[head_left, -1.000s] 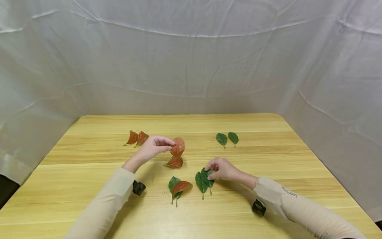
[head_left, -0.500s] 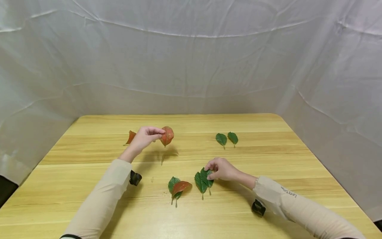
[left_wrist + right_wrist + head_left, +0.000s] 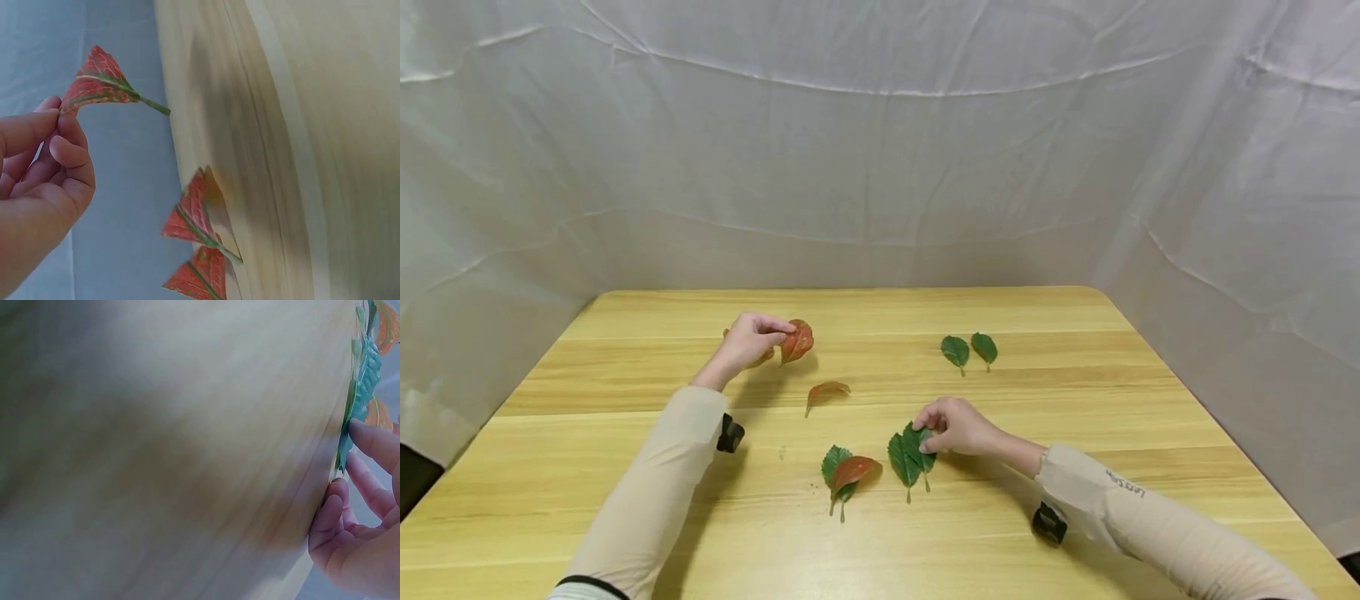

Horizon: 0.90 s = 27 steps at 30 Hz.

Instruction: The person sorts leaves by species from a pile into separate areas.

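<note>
A red leaf point(image 3: 797, 342) hangs above the table, its edge pinched between thumb and fingertips of my left hand point(image 3: 747, 340). The left wrist view shows its folded blade point(image 3: 100, 82) and green stem off the tabletop. Two more red leaves point(image 3: 190, 212) stand on the table below that hand; in the head view it mostly hides them. My right hand point(image 3: 961, 425) rests low at the table, thumb and index finger gripping the upper end of a green leaf point(image 3: 917, 443). Another green leaf point(image 3: 903, 460) lies against its left side.
One curved red leaf point(image 3: 828, 389) lies mid-table. Nearer, a red leaf point(image 3: 857, 469) lies across a green leaf point(image 3: 835, 458). Two green leaves point(image 3: 955, 350) sit farther back on the right. Pale cloth point(image 3: 880, 167) walls the wooden table point(image 3: 1075, 367) at back and sides.
My left hand has lifted one red leaf off another and carried it left, toward the red leaves there. The other stays on the table. My right hand has kept its place.
</note>
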Each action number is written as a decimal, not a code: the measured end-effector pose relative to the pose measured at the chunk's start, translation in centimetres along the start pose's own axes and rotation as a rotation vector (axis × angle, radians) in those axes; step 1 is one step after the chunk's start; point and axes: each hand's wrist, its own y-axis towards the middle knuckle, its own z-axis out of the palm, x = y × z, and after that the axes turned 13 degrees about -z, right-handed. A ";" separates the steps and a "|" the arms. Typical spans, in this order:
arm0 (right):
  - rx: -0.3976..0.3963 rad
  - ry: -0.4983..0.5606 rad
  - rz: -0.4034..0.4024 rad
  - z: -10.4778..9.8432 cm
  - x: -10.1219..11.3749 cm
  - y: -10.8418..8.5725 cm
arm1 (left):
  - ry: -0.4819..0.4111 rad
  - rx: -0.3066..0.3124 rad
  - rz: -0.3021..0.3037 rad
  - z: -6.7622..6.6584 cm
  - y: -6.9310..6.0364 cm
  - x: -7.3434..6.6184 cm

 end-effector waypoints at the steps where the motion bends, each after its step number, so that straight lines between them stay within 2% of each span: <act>1: -0.001 0.002 0.001 0.0 0.0 0.0 | 0.018 -0.004 0.003 0.0 0.2 0.1; 4: -0.003 0.005 0.001 0.0 0.0 0.0 | 0.055 -0.019 0.008 -0.1 0.5 0.3; 10: -0.002 -0.001 -0.010 0.1 -0.1 -0.1 | 0.117 -0.067 -0.055 0.0 1.3 0.7; 17: 0.000 -0.007 -0.012 0.0 0.1 0.0 | 0.238 -0.039 -0.070 0.0 1.8 0.8; 27: 0.005 0.001 -0.022 -0.1 0.3 0.0 | 0.295 -0.051 -0.080 0.1 2.3 0.9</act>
